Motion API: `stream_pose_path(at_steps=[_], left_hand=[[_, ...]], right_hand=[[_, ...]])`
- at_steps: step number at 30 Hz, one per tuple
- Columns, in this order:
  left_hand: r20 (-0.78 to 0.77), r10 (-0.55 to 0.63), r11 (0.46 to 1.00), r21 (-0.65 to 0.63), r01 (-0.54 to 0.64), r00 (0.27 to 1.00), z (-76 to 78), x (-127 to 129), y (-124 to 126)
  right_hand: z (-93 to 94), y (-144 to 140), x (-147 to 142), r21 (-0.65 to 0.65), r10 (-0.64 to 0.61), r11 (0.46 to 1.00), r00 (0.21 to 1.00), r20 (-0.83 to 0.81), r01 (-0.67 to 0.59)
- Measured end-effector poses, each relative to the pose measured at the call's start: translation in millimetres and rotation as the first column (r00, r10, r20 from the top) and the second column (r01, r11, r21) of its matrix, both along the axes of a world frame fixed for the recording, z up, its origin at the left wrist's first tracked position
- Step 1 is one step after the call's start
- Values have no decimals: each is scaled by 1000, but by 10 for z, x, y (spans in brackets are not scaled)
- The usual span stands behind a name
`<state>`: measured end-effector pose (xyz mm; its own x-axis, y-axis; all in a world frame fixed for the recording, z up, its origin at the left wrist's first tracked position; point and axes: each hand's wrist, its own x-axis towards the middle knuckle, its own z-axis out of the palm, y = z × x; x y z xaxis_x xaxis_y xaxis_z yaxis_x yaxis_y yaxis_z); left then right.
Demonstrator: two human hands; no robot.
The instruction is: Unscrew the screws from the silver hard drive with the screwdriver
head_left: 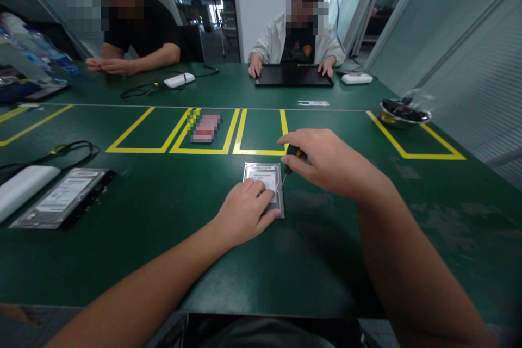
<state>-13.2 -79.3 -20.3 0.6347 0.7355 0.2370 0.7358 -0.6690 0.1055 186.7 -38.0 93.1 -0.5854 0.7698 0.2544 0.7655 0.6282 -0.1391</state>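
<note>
I take the hard drive [264, 185] as my landmark: it lies flat on the green table [163, 217], just on my side of the yellow taped boxes [204, 149]. My left hand [244, 212] rests palm-down on the drive's near end, fingers spread flat and pressing on its label, gripping nothing. My right hand [326, 163] is curled tight around the dark handle of a small screwdriver [290, 160], whose thin shaft slants down to the drive's right edge; whether the tip sits in a screw head I cannot tell. I judge the step in hand to be working a screw along that right edge. The next move, as I read it, calls for keeping the tip seated and upright while the flat hand stops the drive from sliding. Well to the left of the drive lies a second drive in a dark frame [63, 198], beside a white box [24, 187]. Far beyond the drive, two other people sit with their hands on the table, and a metal bowl [402, 114] stands off to the far right.
</note>
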Motion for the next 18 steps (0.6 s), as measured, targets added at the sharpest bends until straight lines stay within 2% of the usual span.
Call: stream_pose_path(at_steps=[18], left_hand=[[-4,0,1000,-10,0,1000,-3,0,0]], right_hand=[[27,-18,-12,-22,-41,999,998,45,42]])
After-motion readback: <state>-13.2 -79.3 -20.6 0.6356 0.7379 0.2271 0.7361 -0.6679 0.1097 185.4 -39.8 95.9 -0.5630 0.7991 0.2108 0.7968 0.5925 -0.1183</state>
